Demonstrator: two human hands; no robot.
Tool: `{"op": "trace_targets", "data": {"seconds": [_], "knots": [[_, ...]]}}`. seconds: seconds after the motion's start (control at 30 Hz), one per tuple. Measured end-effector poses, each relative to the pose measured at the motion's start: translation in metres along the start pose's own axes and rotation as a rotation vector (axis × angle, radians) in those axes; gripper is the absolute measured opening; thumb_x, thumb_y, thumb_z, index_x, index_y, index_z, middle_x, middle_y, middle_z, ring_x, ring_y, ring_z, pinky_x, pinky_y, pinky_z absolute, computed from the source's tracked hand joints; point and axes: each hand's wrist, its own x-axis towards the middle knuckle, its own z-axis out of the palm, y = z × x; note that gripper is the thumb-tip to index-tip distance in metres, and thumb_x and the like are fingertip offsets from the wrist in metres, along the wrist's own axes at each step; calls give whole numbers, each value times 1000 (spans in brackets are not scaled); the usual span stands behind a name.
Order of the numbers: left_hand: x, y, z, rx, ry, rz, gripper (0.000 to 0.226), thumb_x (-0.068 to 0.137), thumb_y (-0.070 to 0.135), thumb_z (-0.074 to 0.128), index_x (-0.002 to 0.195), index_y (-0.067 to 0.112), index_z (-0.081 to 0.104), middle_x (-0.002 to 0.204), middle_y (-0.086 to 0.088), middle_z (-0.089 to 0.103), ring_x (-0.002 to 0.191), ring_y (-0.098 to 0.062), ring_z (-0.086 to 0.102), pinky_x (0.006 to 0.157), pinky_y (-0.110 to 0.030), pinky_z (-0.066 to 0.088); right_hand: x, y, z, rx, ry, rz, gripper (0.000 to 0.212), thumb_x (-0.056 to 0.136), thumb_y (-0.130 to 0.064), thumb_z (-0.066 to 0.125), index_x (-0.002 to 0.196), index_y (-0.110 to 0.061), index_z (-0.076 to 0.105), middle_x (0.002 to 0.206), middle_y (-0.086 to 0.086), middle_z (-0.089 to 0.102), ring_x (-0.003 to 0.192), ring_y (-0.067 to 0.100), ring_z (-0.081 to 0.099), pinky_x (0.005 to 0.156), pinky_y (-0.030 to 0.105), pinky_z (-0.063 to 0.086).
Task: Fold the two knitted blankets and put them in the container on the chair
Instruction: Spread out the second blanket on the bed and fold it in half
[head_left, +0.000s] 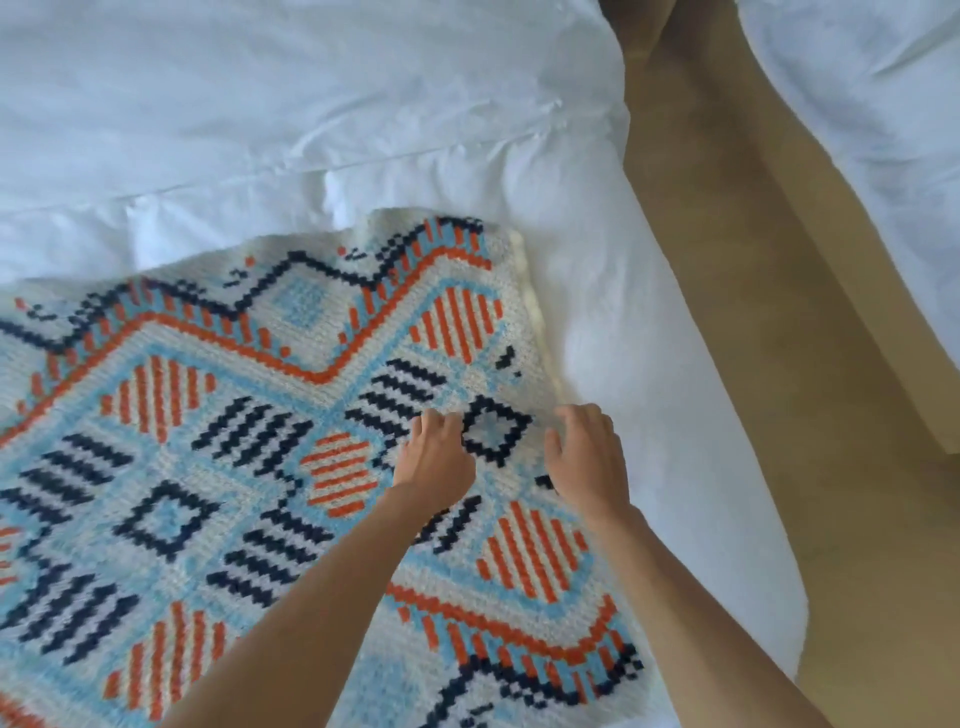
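Meanwhile, the patterned knitted blanket lay spread on the white bed, lower left of frame; left hand and right hand rested on it, fingers loosely curled, gripping nothing.

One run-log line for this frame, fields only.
stage: flattening | blanket: spread on white bed | left hand: on blanket | right hand: at blanket's right edge | container: not in view

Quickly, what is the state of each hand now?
Left hand: fingers curled on the knitted blanket; grip cannot be told.
Right hand: open, resting on the blanket's edge.
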Motion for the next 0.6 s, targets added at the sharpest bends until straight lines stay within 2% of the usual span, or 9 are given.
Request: {"op": "trace_targets", "data": {"seconds": [0.1,0.2,0.3,0.37,0.47,0.53,0.6], "knots": [[50,-12,-38,11,107,-47,49,87,10,43,135,12,37,138,-9,32,125,-25,30,101,-40,37,70,-24,-4,2,16,-115,23,95,-13,44,110,-6,60,111,9,59,101,23,54,88,33,45],[98,-22,-71,36,193,-72,55,84,8,47,137,11,34,141,-10,29,128,-28,29,103,-44,39,137,-45,-9,-7,80,-231,26,96,-9,42,115,-5,60,112,11,62,102,24,55,88,34,46],[140,-26,-98,72,289,-66,57,83,8,50,137,10,34,140,-12,31,125,-29,33,102,-47,40,200,-63,-12,8,126,-308,31,95,-4,44,124,-5,56,122,11,60,112,27,51,96,35,43],[166,-27,-111,85,338,-54,53,83,7,50,134,8,36,139,-12,31,124,-28,34,100,-45,42,237,-74,-10,11,109,-345,37,94,1,44,130,-5,52,132,10,53,123,26,43,103,33,37],[199,-28,-122,91,379,-26,54,86,9,50,137,10,32,145,-10,25,131,-29,27,106,-45,36,277,-84,-2,9,39,-338,45,91,9,43,134,-4,48,142,11,44,133,26,34,108,34,32],[213,-28,-125,125,407,6,56,86,11,51,138,10,30,149,-11,21,137,-29,21,111,-47,29,289,-87,3,29,-24,-316,36,89,8,47,122,-2,59,131,15,52,122,30,45,95,34,42],[226,-33,-129,169,425,16,62,85,13,55,140,11,27,152,-13,18,141,-30,14,113,-49,22,294,-89,11,8,-71,-321,21,87,-2,54,104,-2,66,112,15,58,105,32,52,78,35,45]]}}
